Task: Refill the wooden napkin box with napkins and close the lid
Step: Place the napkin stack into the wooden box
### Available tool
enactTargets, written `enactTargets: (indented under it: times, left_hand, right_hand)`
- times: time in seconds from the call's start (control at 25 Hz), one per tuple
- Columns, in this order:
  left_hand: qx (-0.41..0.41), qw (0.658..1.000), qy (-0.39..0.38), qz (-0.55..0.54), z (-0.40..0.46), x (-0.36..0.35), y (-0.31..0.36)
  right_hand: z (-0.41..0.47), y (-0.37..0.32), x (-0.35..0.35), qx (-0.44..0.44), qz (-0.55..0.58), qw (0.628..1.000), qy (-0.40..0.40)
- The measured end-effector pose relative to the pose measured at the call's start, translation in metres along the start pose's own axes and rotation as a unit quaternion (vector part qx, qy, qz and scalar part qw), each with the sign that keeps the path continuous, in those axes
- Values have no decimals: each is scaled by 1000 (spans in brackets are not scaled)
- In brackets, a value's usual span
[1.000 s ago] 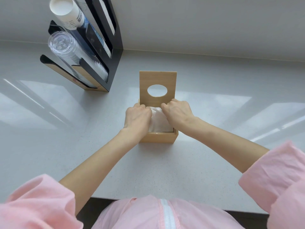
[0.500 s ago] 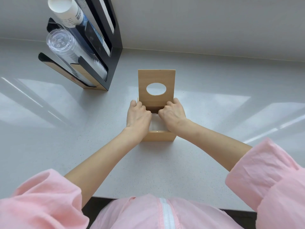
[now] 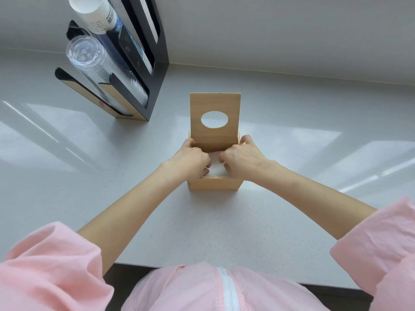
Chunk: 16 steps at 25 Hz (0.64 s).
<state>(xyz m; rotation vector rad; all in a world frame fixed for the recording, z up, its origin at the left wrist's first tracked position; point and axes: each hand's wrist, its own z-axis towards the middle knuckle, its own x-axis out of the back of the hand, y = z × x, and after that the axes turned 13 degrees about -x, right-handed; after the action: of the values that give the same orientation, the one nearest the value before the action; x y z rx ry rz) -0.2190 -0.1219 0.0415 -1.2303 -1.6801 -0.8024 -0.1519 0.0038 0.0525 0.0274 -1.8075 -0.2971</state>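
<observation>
Wooden napkin box [image 3: 214, 184] at the centre of a pale grey speckled bench [image 3: 202, 225], its hinged lid [image 3: 215, 118] raised upright at the far side, with an oval dispensing hole cut through the panel. White napkins [image 3: 215, 163] fill the interior and are visible only as a narrow strip between the two hands. Left hand [image 3: 190, 159] lies over the left half of the opening, fingers [image 3: 205, 167] curled downward onto the napkin stack, with one fingertip touching the far left rim near the lid's base. Right hand [image 3: 241, 158] mirrors it over the right half, fingers curled down onto the napkins and one finger resting at the far right corner of the rim. Whether either hand actually pinches the paper or merely presses on it cannot be told, since the fingertips are hidden. Both forearms extend from rolled pink sleeves [image 3: 51, 263]. Far left on the bench stands a black cup dispenser [image 3: 155, 63] with wooden-faced slots, holding a tilted stack of white paper cups [image 3: 94, 12] above a stack of clear plastic cups [image 3: 101, 61], well apart from the box.
</observation>
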Motion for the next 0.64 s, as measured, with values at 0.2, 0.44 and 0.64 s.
enactTargets:
  times: [0.2,0.44,0.64]
  left_hand:
    - [-16,990,-137,24,12,6,-3]
    - [-8,998,-52,-25,7,4,-3]
    - [22,972,171,-161,-21,-7,12]
  right_hand:
    - [10,-3,-3,2,-73,987,-146]
    - [12,-3,-5,-6,-31,984,-176]
    - [-17,3,-3,-43,187,980,-47]
